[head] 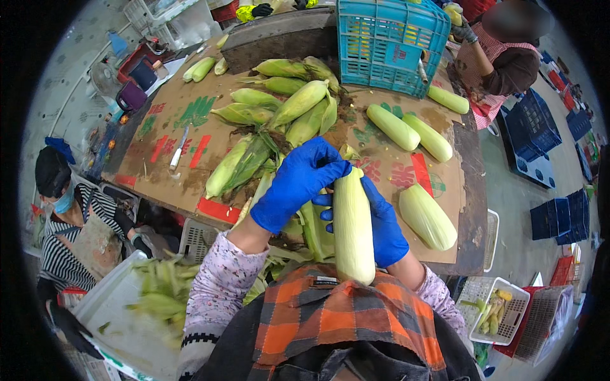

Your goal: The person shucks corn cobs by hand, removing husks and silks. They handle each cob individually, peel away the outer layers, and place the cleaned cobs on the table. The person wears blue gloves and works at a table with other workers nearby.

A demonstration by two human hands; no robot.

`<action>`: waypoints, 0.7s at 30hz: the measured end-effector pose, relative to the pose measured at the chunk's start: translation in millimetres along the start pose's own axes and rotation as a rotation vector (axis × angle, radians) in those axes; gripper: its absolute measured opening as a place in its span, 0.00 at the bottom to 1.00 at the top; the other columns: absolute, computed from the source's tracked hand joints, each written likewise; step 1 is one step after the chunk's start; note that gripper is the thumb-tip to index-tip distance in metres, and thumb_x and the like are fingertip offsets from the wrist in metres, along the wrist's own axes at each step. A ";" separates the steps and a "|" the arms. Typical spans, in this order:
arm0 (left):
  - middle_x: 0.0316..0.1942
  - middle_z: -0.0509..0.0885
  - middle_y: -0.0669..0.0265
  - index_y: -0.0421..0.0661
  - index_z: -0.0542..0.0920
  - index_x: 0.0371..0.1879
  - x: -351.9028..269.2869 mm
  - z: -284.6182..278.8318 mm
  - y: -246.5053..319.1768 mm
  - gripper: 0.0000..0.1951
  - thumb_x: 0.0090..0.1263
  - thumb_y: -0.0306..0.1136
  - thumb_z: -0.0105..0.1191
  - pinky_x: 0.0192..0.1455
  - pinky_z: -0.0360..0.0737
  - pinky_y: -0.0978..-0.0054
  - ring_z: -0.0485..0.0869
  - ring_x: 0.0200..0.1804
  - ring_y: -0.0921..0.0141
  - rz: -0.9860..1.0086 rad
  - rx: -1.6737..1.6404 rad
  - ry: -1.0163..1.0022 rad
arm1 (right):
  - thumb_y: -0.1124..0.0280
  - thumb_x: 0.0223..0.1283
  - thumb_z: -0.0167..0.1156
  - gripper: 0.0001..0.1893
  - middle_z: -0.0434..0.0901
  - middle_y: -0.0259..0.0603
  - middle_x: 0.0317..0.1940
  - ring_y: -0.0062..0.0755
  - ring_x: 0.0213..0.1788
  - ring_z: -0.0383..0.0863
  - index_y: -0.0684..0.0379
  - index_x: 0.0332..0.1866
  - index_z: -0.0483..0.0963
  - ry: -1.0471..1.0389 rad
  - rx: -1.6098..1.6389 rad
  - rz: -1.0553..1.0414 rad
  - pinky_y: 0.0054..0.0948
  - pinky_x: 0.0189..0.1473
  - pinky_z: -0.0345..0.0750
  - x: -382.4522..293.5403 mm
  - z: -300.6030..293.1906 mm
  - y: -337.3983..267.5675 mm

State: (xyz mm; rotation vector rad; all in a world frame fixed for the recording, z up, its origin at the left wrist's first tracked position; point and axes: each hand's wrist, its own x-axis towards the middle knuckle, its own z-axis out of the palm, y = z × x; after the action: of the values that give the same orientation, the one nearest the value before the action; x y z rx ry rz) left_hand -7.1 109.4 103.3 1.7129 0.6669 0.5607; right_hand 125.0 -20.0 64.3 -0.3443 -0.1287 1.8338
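An ear of corn in smooth pale green husk stands close to upright before my chest. My right hand, in a blue glove, wraps it from behind and the right side, fingertips showing at its left edge. The gloved fingers of my left hand pinch at the ear's narrow upper end. Beyond my hands lies a pile of corn ears in rougher green husks. Smooth pale ears lie on the right, the nearest one beside my right hand. A knife with a white handle rests on the left.
Flattened cardboard covers the table. A turquoise crate stands at the far side. Left of me, a white bin holds husks beside a masked person. Another person works at upper right. A white basket holds corn at lower right.
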 end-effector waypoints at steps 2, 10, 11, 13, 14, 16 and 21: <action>0.34 0.81 0.68 0.42 0.79 0.38 3.7 -6.6 -0.7 0.10 0.70 0.35 0.61 0.45 0.77 0.74 0.79 0.38 0.76 0.019 0.033 -0.073 | 0.41 0.73 0.45 0.32 0.79 0.53 0.54 0.42 0.48 0.83 0.58 0.67 0.67 0.019 -0.014 0.033 0.38 0.52 0.81 0.5 0.2 1.8; 0.36 0.80 0.66 0.43 0.78 0.40 10.0 -2.7 1.0 0.12 0.75 0.40 0.55 0.46 0.77 0.72 0.79 0.41 0.72 0.234 0.323 -0.169 | 0.40 0.72 0.47 0.32 0.81 0.49 0.49 0.37 0.45 0.84 0.58 0.65 0.67 0.066 -0.245 -0.047 0.33 0.49 0.82 -7.4 6.2 1.5; 0.37 0.80 0.66 0.43 0.78 0.41 9.1 -0.5 0.0 0.12 0.75 0.40 0.55 0.46 0.77 0.73 0.79 0.42 0.72 0.279 0.308 -0.152 | 0.40 0.72 0.47 0.32 0.81 0.49 0.49 0.36 0.44 0.84 0.58 0.65 0.67 0.079 -0.234 -0.059 0.32 0.48 0.82 -8.9 9.1 0.6; 0.38 0.80 0.67 0.44 0.79 0.41 3.8 6.6 6.8 0.10 0.74 0.39 0.56 0.47 0.77 0.74 0.79 0.42 0.73 0.153 -0.021 -0.086 | 0.37 0.72 0.43 0.34 0.81 0.49 0.48 0.35 0.43 0.83 0.58 0.64 0.68 0.092 -0.265 -0.087 0.30 0.47 0.82 -11.5 16.7 -1.7; 0.38 0.80 0.67 0.44 0.80 0.41 2.6 8.6 11.0 0.09 0.74 0.38 0.56 0.48 0.76 0.75 0.79 0.42 0.73 0.088 -0.185 -0.051 | 0.36 0.72 0.41 0.35 0.81 0.49 0.47 0.35 0.42 0.82 0.59 0.64 0.68 0.098 -0.281 -0.100 0.29 0.46 0.81 -11.8 18.4 -2.3; 0.38 0.80 0.68 0.45 0.82 0.40 11.2 7.6 15.9 0.07 0.71 0.34 0.59 0.48 0.76 0.76 0.79 0.43 0.74 0.300 0.043 -0.110 | 0.35 0.71 0.41 0.36 0.81 0.49 0.46 0.34 0.41 0.82 0.59 0.63 0.69 0.110 -0.307 -0.120 0.29 0.45 0.81 -11.8 15.3 -4.2; 0.34 0.77 0.68 0.44 0.81 0.33 9.6 14.9 30.5 0.05 0.64 0.27 0.65 0.45 0.75 0.74 0.78 0.39 0.73 0.378 0.318 -0.026 | 0.34 0.70 0.41 0.37 0.82 0.48 0.46 0.33 0.41 0.83 0.61 0.60 0.71 0.139 -0.348 -0.139 0.27 0.45 0.81 -13.2 13.2 -5.4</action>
State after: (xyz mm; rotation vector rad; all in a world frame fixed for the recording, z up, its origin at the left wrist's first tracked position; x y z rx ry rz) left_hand 14.3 100.0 129.8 2.1628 0.4284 0.7215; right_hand 129.4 -29.8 80.4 -0.6876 -0.3681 1.6419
